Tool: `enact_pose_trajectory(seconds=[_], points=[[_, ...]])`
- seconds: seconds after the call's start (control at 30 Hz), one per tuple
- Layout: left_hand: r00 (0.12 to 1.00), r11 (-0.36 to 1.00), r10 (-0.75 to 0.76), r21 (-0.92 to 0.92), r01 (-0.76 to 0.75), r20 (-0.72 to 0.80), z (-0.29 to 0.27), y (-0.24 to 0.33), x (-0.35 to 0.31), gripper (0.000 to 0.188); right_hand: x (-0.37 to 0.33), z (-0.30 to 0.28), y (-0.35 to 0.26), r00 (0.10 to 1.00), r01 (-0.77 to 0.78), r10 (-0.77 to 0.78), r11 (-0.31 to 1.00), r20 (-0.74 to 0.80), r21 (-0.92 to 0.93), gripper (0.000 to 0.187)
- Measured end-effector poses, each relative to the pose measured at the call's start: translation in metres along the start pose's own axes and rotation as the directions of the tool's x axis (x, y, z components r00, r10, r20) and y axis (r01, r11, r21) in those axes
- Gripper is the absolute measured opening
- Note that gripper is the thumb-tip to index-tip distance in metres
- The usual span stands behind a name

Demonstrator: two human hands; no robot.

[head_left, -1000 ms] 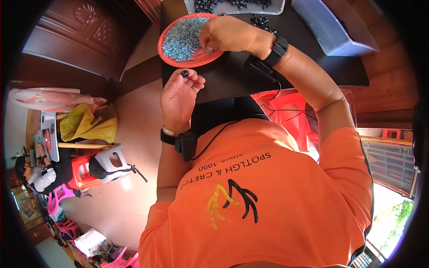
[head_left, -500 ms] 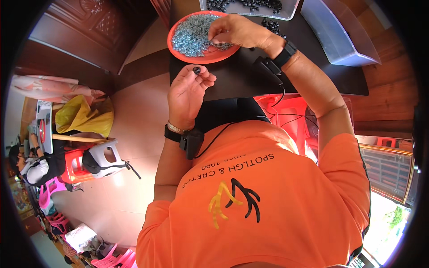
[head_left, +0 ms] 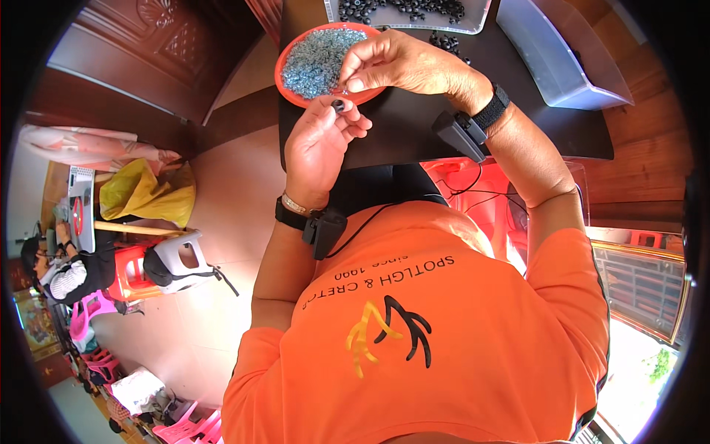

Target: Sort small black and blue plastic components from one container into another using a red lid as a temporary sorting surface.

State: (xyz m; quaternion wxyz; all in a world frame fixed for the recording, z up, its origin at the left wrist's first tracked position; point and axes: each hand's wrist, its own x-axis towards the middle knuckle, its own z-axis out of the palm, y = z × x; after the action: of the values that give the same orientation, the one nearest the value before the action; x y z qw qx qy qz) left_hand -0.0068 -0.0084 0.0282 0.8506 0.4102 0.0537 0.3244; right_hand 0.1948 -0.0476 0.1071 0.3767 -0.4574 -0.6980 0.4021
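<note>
My left hand (head_left: 318, 148), palm up, pinches a small round black part (head_left: 338, 106) between thumb and forefinger, its other fingers loosely curled. Just above and to the right, my right hand (head_left: 410, 66) has its thumb and forefinger pressed together over the near rim of a red-orange plate (head_left: 280, 75). A tiny shiny piece shows at those fingertips, close to the black part; its exact kind is too small to tell. Heaped on the plate are many small silvery pieces (head_left: 318, 63), partly covered by my right hand.
A clear plastic bin (head_left: 482, 16) with black parts (head_left: 403, 9) stands at the table's far side. Loose black parts (head_left: 447, 43) lie in front of it. Another translucent bin (head_left: 551, 63) is at the right on the dark table (head_left: 414, 137). Far left, another person (head_left: 65, 259) sits working.
My right hand has come out of the heap toward me and to the left, with a tiny shiny piece at its fingertips. My left hand has risen slightly to meet it, still holding the black part.
</note>
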Motion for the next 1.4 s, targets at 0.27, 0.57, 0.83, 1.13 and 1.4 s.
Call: enact_pose_trajectory(seconds=[0.27,0.57,0.83,1.13,1.4], points=[[0.999,0.999,-0.041,0.028,0.041,0.016,0.008,-0.009,0.000,0.025,-0.018,0.011,-0.013,0.998,0.041,-0.049,0.974,-0.031,-0.221,0.014],[0.998,0.998,-0.059,0.019,0.059,-0.017,0.013,-0.008,-0.002,0.026,-0.023,0.023,-0.012,0.953,0.242,-0.297,0.860,-0.054,-0.449,0.014],[1.000,0.999,-0.014,-0.052,0.015,0.022,0.008,-0.007,-0.004,0.023,-0.036,0.031,-0.006,0.966,0.137,-0.152,0.987,-0.209,-0.085,0.026],[0.998,0.998,-0.061,0.012,0.061,0.015,-0.005,-0.015,-0.007,0.021,-0.055,0.003,0.012,0.850,0.164,-0.262,0.956,-0.456,-0.243,0.023],[0.995,0.989,-0.085,-0.115,0.090,0.043,-0.011,-0.015,-0.005,0.020,-0.072,-0.055,0.045,0.907,-0.288,-0.002,0.728,-0.422,-0.622,0.016]])
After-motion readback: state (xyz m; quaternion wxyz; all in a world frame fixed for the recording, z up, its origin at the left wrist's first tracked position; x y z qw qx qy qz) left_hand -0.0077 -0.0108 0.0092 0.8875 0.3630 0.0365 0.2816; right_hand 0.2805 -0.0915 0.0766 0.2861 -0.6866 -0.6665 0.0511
